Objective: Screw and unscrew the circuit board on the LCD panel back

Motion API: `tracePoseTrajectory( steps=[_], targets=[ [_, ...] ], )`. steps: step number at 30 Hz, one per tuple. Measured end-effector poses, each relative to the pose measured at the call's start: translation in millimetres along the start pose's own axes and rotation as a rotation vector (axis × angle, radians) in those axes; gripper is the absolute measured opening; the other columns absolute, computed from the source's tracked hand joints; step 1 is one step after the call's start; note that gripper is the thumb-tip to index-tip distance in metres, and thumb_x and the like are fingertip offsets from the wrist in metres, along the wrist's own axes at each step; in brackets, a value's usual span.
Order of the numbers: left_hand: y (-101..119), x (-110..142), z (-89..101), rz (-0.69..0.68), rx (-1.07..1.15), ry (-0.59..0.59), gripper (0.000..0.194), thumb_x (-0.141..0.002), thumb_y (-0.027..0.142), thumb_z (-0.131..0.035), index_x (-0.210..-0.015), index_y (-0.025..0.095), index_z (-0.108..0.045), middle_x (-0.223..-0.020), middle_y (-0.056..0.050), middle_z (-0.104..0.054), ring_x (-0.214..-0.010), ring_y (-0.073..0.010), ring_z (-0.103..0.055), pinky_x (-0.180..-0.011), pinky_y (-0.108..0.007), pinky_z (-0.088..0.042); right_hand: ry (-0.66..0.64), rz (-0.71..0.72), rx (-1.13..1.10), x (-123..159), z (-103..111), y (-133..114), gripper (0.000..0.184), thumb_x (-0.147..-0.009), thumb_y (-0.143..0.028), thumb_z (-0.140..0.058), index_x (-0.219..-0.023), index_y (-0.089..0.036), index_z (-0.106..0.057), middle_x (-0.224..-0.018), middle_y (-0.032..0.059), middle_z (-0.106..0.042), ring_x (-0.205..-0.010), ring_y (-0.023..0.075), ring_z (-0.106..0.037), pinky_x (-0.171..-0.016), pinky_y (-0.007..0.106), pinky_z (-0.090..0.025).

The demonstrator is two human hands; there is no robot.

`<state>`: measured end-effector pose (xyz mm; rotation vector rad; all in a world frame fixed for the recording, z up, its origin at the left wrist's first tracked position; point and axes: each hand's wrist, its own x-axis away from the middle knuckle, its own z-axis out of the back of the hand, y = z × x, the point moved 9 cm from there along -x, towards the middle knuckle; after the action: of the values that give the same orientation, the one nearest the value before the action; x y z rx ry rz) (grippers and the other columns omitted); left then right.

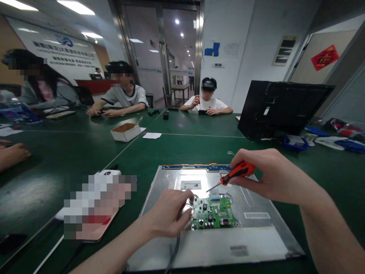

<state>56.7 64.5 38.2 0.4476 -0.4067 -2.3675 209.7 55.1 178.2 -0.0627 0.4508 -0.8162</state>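
Head view: right hand [262,167] gripped screwdriver [238,172] near board [214,214]; left hand [168,211] curled beside it, likely steadying; I couldn't confirm grasp.

Open white box [125,136], paper [152,135] — red poster [325,58]

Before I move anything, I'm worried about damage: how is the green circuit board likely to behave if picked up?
The green circuit board is probably stiff, looking flat and straight-edged. It's likely light, being much smaller than the metal panel beneath. It may be fragile: small components stand exposed on its face.
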Motion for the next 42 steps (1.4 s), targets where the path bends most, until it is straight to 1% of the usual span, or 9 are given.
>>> tracePoseTrajectory(
  steps=[2, 4, 8, 12, 16, 20, 25, 31, 42],
  targets=[
    [-14, -3, 2.2, 0.078, -0.01, 0.066, 0.014, -0.084, 0.022, -0.043, -0.091, 0.017, -0.055, -0.058, 0.002, -0.054, -0.054, -0.0161, -0.05, -0.055, -0.028, -0.032, 0.066, -0.105, 0.002, 3, 2, 28, 0.022, -0.08, -0.037, -0.069, -0.084, -0.023, -0.053, -0.074, -0.0027, -0.066, -0.063, 0.0133, -0.06, -0.056, 0.023, -0.039],
    [-28, -5, 3.8, 0.165, -0.022, 0.134, 0.015, -0.085, 0.02, -0.042, -0.09, 0.017, -0.056, -0.062, 0.0, -0.056, -0.058, -0.0167, -0.053, -0.056, -0.028, -0.035, 0.094, -0.198, -0.011, 7, -9, 59, 0.022, -0.078, -0.034, -0.068, -0.08, -0.023, -0.05, -0.07, -0.0026, -0.063, -0.059, 0.014, -0.057, -0.053, 0.024, -0.037],
    [-40, -13, 1.9, 0.206, -0.004, 0.179, 0.015, -0.083, 0.02, -0.049, -0.096, 0.017, -0.057, -0.084, -0.006, -0.064, -0.076, -0.0209, -0.059, -0.067, -0.032, -0.043, 0.147, -0.326, -0.215, 20, -52, 109, 0.015, -0.084, -0.036, -0.057, -0.084, -0.023, -0.049, -0.077, 0.0002, -0.064, -0.068, 0.0168, -0.06, -0.061, 0.027, -0.041],
    [-48, -25, -2.8, 0.237, 0.016, 0.138, 0.02, -0.083, 0.021, -0.053, -0.101, 0.017, -0.057, -0.096, -0.009, -0.065, -0.086, -0.0239, -0.06, -0.076, -0.035, -0.046, 0.172, -0.387, -0.253, 40, -93, 130, 0.018, -0.091, -0.037, -0.043, -0.096, -0.022, -0.051, -0.077, 0.0024, -0.066, -0.069, 0.019, -0.061, -0.063, 0.03, -0.044],
    [-55, -38, -7.9, 0.275, 0.008, 0.107, 0.022, -0.078, 0.023, -0.059, -0.1, 0.016, -0.059, -0.084, -0.006, -0.065, -0.076, -0.0225, -0.06, -0.068, -0.032, -0.045, 0.167, -0.423, -0.258, 57, -114, 136, 0.02, -0.092, -0.038, -0.042, -0.102, -0.022, -0.051, -0.079, 0.0031, -0.066, -0.071, 0.0209, -0.062, -0.066, 0.032, -0.043],
    [-57, -46, -14.2, 0.267, 0.01, 0.063, 0.008, -0.081, 0.024, -0.055, -0.08, 0.017, -0.06, -0.074, -0.004, -0.064, -0.07, -0.0194, -0.057, -0.062, -0.028, -0.041, 0.122, -0.411, -0.266, 62, -124, 133, 0.023, -0.093, -0.039, -0.042, -0.106, -0.022, -0.051, -0.084, 0.0045, -0.068, -0.077, 0.0219, -0.063, -0.07, 0.034, -0.043],
    [-58, -47, -15.7, 0.269, 0.007, 0.039, 0.015, -0.084, 0.023, -0.051, -0.073, 0.016, -0.058, -0.067, -0.002, -0.06, -0.065, -0.0171, -0.054, -0.059, -0.026, -0.037, 0.1, -0.412, -0.272, 62, -123, 132, 0.024, -0.094, -0.038, -0.042, -0.108, -0.021, -0.051, -0.085, 0.0051, -0.068, -0.077, 0.0218, -0.063, -0.071, 0.035, -0.043],
    [-56, -50, -14.7, 0.283, 0.005, 0.044, 0.01, -0.082, 0.021, -0.054, -0.089, 0.015, -0.06, -0.073, -0.002, -0.062, -0.066, -0.0181, -0.056, -0.06, -0.027, -0.038, 0.108, -0.42, -0.259, 63, -120, 135, 0.025, -0.093, -0.036, -0.043, -0.111, -0.02, -0.05, -0.086, 0.0058, -0.069, -0.078, 0.0224, -0.062, -0.073, 0.036, -0.042],
    [-50, -55, -9.5, 0.251, 0.031, 0.042, 0.01, -0.084, 0.019, -0.056, -0.076, 0.015, -0.06, -0.077, -0.005, -0.064, -0.071, -0.0201, -0.057, -0.064, -0.028, -0.039, 0.095, -0.399, -0.275, 61, -122, 130, 0.024, -0.093, -0.036, -0.045, -0.11, -0.019, -0.05, -0.081, 0.0038, -0.069, -0.074, 0.0207, -0.062, -0.072, 0.035, -0.043]
  ],
)
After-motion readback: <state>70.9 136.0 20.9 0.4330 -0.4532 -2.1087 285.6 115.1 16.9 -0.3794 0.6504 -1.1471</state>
